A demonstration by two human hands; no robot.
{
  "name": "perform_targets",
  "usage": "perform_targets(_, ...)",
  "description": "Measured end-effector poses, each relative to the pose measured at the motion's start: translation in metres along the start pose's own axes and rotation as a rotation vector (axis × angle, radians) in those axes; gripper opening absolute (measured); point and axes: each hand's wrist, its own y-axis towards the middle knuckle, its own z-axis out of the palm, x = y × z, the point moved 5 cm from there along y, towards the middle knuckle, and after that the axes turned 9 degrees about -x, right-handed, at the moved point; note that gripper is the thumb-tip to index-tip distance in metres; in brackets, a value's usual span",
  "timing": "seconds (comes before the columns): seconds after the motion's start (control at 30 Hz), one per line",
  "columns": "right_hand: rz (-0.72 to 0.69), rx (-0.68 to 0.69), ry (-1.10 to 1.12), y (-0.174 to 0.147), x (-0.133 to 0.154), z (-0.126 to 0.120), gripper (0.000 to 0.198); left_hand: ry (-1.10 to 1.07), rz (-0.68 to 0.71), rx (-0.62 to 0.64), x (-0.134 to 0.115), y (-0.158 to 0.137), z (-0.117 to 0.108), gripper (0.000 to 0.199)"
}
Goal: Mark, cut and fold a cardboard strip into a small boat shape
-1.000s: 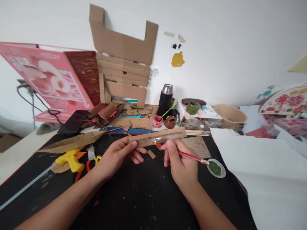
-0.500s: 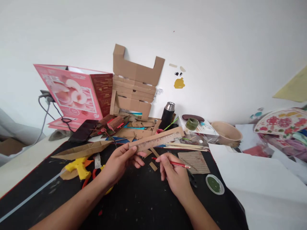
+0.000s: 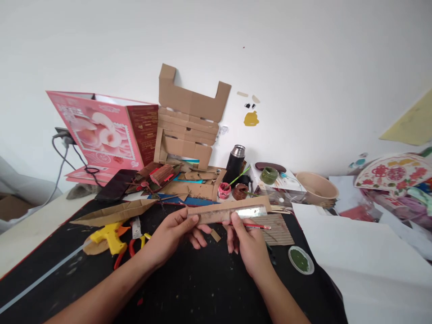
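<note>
The left hand (image 3: 168, 235) pinches a cardboard strip (image 3: 229, 205) and clear ruler (image 3: 218, 215) between thumb and fingers. The right hand (image 3: 252, 246), fingers closed around a red pencil (image 3: 259, 226), rests its thumb on the ruler. Between both hands' fingers, a small cardboard scrap (image 3: 215, 235) lies on the desk (image 3: 202, 288).

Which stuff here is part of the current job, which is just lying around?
Likely part of the job:
cardboard strip, in the left hand
clear ruler, lying along the strip
red pencil, in the right hand

Apparently just lying around:
glue gun
thermos
bowl
pink box
green jar
</note>
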Motion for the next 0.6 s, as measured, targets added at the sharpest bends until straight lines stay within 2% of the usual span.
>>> perform_targets(0.6, -0.018, -0.020, -0.032, 0.0021, -0.0038, -0.0014, 0.081, 0.085, 0.019, 0.009, 0.0004, 0.0020, -0.0018, 0.060)
